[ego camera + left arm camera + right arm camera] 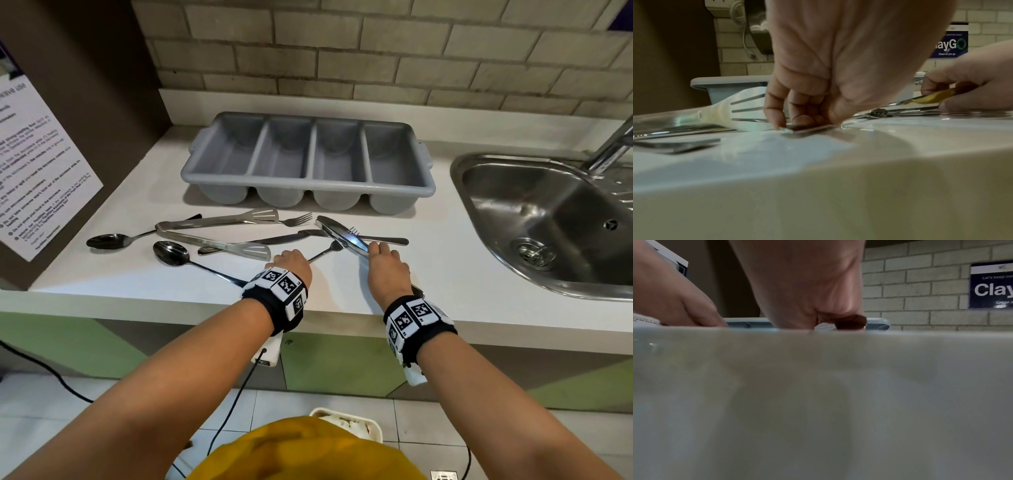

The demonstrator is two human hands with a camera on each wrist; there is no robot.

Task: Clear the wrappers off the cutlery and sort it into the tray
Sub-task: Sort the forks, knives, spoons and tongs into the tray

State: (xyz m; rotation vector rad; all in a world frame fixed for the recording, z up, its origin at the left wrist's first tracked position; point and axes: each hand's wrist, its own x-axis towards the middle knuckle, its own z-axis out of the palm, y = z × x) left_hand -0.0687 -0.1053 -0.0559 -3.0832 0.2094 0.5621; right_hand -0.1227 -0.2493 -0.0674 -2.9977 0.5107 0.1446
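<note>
Steel knife [346, 236] in right hand [387, 265] pinch, blade up-left toward tray [308, 192]; left hand [293, 263] pinching fork [323, 251] handle.

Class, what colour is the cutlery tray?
Grey; the tray shows best in the head view.

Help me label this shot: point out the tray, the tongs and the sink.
tray [397, 190], head view, on its front rim.
tongs [205, 225], head view, on the upper arm.
sink [520, 209], head view, on the bare basin floor.
</note>
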